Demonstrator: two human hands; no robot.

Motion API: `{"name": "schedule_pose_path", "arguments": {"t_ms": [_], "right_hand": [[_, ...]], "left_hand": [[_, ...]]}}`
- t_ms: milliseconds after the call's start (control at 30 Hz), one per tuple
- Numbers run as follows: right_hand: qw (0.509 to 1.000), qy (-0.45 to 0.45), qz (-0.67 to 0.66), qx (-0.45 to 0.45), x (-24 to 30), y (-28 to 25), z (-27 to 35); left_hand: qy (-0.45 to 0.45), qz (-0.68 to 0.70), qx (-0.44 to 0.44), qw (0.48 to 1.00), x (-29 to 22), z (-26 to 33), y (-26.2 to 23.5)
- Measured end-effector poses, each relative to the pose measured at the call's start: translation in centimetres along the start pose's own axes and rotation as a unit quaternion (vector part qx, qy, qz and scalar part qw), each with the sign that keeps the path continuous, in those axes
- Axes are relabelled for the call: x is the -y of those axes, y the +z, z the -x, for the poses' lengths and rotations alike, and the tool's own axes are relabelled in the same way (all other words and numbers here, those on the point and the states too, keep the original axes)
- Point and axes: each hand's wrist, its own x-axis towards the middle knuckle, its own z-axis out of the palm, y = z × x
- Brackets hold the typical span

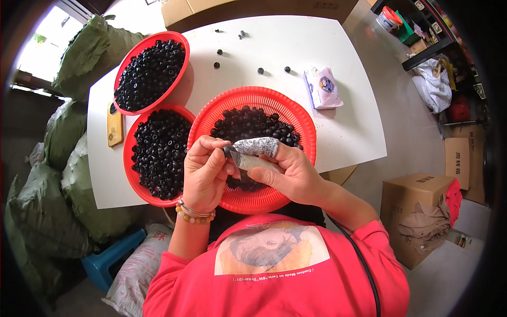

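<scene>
Over a red slotted basket (252,96) of small black round plastic parts (248,122), my two hands meet. Between its thumb and fingertips, my left hand (205,168) pinches one black part (228,150). A flat knife blade (253,161) with a slanted tip and a pale, wrapped-looking body is gripped in my right hand (296,177). The blade's tip lies against or right beside the pinched part; I cannot tell whether it cuts in. A grey knitted finger cover (257,146) sheathes my right index finger. Bracelets circle my left wrist.
Two red basins, one behind (187,61) and one in front (128,158), hold more black parts at the left. Loose parts (260,71), a tissue pack (323,90) and a yellow phone-like object (114,128) lie on the white table (348,132). Green sacks (47,211) crowd the left; cartons (417,195) stand right.
</scene>
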Motion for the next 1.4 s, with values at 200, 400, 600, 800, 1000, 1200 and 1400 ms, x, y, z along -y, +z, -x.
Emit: {"name": "schedule_pose_path", "arguments": {"t_ms": [200, 400, 600, 800, 1000, 1200, 1400], "right_hand": [[1.000, 0.011, 0.002, 0.005, 0.6, 0.0, 0.1], [1.000, -0.012, 0.024, -0.004, 0.1, -0.1, 0.1], [1.000, 0.005, 0.005, -0.009, -0.3, 0.1, 0.2], [0.998, 0.035, -0.027, -0.035, -0.4, 0.6, 0.3], [0.995, 0.056, -0.080, -0.012, 1.0, 0.4, -0.1], [1.000, 0.006, -0.008, -0.006, 0.9, 0.1, 0.0], [1.000, -0.002, -0.004, 0.021, 0.9, 0.0, -0.2]], "left_hand": [[-0.013, -0.005, -0.002, 1.000, -0.3, 0.0, 0.3], [-0.023, -0.012, 0.005, 1.000, -0.3, -0.1, 0.4], [-0.027, -0.023, 0.002, 0.999, -0.4, 0.0, 0.2], [0.008, -0.057, -0.008, 0.998, 0.1, -0.1, 0.1], [-0.043, 0.016, -0.004, 0.999, 0.1, -0.5, -0.2], [-0.061, 0.070, 0.002, 0.996, -0.1, -0.4, -0.2], [-0.069, 0.057, 0.006, 0.996, -0.1, -0.3, -0.1]]}}
